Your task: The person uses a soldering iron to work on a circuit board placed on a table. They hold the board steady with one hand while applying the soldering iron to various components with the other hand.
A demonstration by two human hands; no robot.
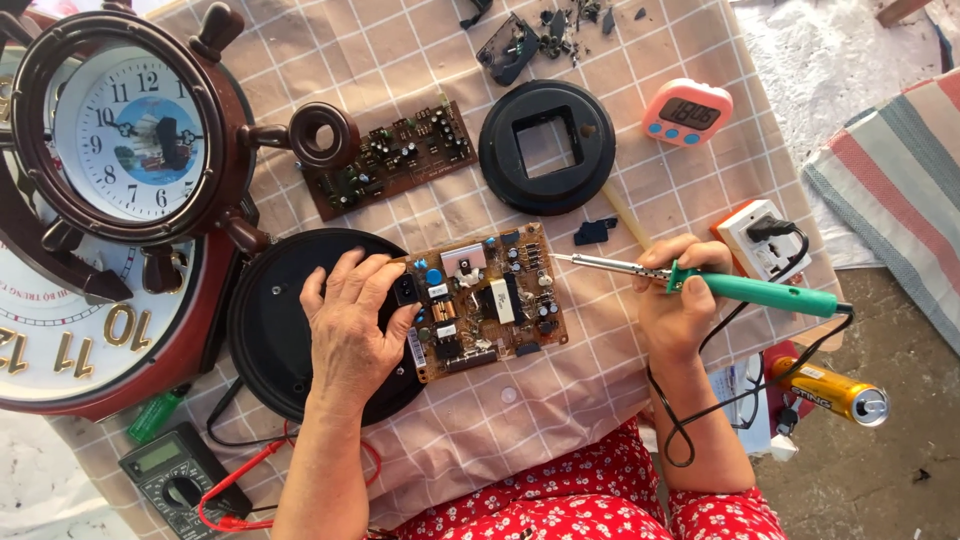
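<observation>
Green-handled soldering iron is gripped in the curled right hand, tip at the brown circuit board mid-frame. Board's edge is pinned by the left hand, fingers loosely spread, over a black round disc.

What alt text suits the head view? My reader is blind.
The left hand steadies a brown circuit board on a checked cloth while the right hand holds a green-handled soldering iron beside it, with clocks at left.

Left hand flat, palm down; right hand seemingly gripping.
</observation>
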